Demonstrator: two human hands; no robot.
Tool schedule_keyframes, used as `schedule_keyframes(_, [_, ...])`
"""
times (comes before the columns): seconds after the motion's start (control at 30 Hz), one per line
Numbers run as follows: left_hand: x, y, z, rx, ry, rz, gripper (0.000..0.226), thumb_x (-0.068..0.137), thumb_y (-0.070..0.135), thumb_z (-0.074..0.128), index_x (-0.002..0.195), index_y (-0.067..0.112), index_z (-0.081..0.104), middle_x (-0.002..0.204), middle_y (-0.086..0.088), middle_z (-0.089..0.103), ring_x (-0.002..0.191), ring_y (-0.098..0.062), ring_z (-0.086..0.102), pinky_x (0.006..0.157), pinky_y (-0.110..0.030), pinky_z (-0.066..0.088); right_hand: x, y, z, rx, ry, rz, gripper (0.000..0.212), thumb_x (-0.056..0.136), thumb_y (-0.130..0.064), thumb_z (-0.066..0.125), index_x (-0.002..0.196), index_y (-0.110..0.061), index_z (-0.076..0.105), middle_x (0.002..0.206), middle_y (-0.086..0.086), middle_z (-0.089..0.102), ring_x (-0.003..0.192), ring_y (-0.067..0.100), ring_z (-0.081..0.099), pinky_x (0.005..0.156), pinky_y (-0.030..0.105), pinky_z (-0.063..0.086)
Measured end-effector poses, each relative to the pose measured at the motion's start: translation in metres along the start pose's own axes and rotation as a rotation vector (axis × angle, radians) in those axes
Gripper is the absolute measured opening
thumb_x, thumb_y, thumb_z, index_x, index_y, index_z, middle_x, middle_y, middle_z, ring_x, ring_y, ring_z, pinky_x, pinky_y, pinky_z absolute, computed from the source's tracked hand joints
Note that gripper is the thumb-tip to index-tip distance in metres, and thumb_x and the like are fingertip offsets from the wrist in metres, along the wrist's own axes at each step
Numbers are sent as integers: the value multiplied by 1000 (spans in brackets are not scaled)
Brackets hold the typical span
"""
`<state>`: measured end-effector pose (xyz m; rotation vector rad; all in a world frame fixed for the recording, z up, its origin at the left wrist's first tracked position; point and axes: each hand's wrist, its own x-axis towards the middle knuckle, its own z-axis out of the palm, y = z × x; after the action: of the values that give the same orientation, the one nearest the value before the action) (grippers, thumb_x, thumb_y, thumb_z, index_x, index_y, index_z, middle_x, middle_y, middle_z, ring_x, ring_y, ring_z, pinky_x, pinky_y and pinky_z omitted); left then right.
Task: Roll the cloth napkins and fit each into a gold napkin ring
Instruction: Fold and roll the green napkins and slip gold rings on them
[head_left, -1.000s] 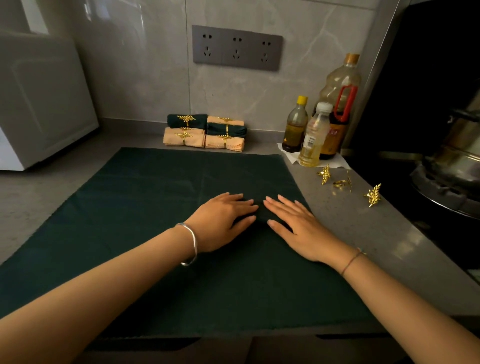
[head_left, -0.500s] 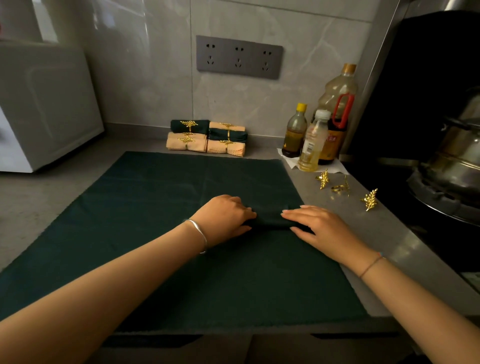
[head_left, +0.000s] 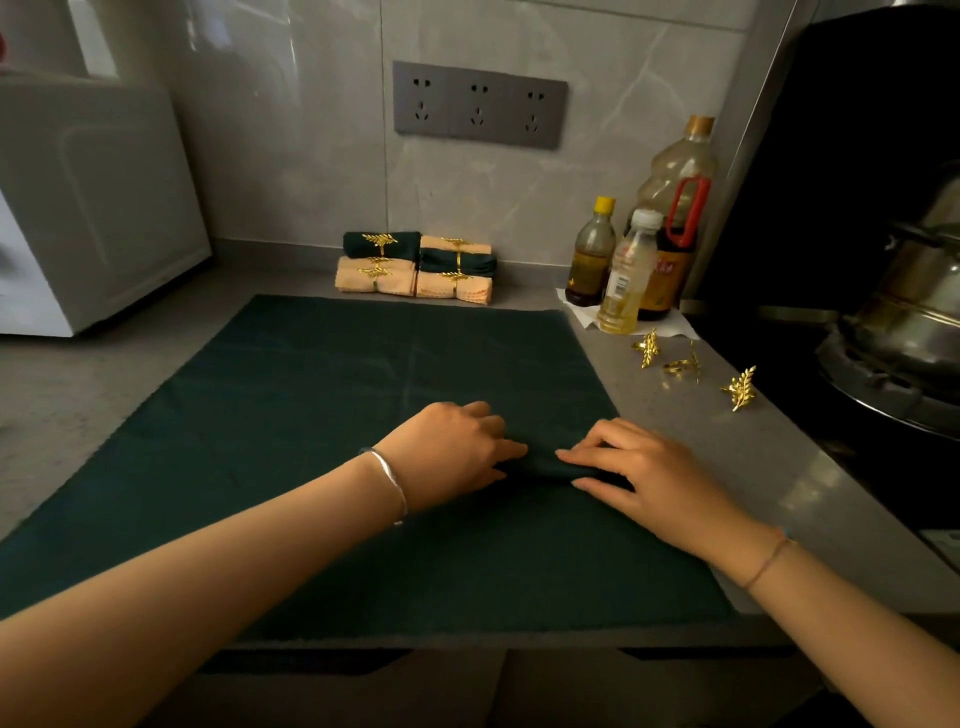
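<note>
A dim, warm-toned view of a kitchen counter (head_left: 701, 431). Light comes from the upper left, where a bright patch (head_left: 98, 36) shows, and it streaks pale glare across the glossy wall tiles (head_left: 270, 62). A soft sheen lies along the counter's right edge. The pot (head_left: 919, 291) and gold rings (head_left: 675, 364) catch small glints. The dark green cloth (head_left: 311, 415) reads almost black, and the napkin (head_left: 543, 465) gripped by the left hand (head_left: 457, 452) and right hand (head_left: 660, 478) nearly melts into it. Shadows are soft. The top right corner is lost in black. The wide lens bows the counter's edges and stretches the arms (head_left: 208, 561) at the bottom corners. Detail is slightly soft and grainy.
</note>
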<state>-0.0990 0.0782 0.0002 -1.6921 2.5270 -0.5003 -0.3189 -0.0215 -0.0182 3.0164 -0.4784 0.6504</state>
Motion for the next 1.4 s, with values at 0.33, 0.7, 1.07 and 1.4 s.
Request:
schedule_keyframes(0.33, [-32, -25, 23, -449, 344, -99, 39, 85, 47, 47, 107, 23, 69, 92, 7, 67, 82, -2, 59, 71, -17, 51, -3, 4, 2, 396, 84, 277, 28, 77, -39, 63, 102, -28, 71, 89, -9, 64, 86, 4, 59, 77, 18, 48])
schedule_keyframes(0.7, [-17, -40, 15, -1305, 51, -595, 12, 83, 32, 65, 93, 26, 69, 93, 3, 69, 85, -8, 63, 72, -18, 47, 17, 7, 3, 901, 130, 696, 12, 81, -12, 70, 92, -16, 71, 88, 10, 71, 82, 11, 64, 75, 15, 49])
schedule_keyframes(1.07, [3, -26, -1, -514, 227, -140, 34, 92, 32, 52, 126, 38, 53, 135, 12, 46, 125, -4, 38, 105, -24, 32, 39, 11, -13, 839, -72, 879, 16, 82, -13, 69, 97, -14, 71, 75, -9, 62, 62, 0, 49, 56, 10, 35])
schedule_keyframes(1.4, [23, -11, 21, -603, 176, -132, 40, 93, 28, 53, 133, 29, 50, 136, 11, 51, 124, -8, 49, 107, -27, 37, 32, 6, -8, 865, -4, 786, 15, 85, -18, 67, 94, -30, 70, 93, -9, 67, 84, 2, 56, 65, 13, 41])
